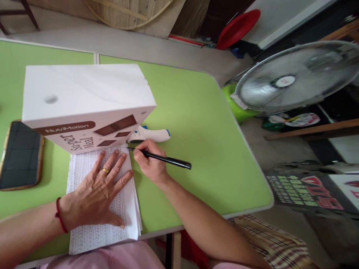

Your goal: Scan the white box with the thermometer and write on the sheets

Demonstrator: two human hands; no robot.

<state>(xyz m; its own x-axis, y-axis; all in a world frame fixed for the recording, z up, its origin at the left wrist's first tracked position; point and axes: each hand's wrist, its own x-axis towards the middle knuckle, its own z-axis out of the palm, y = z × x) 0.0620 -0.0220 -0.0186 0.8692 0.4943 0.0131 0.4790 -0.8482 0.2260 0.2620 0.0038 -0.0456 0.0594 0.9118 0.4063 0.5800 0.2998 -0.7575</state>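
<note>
A smooth green table with rounded corners is positioned near a round fan. Handwritten paper sheets, laid beside a white cardboard box, are partly covered by the spread left hand; a glossy black pen is pinched in the right hand.

The pen at centre is black, the paper at lower left white with dark rows, the upper-left box white and brown, the table green.
</note>
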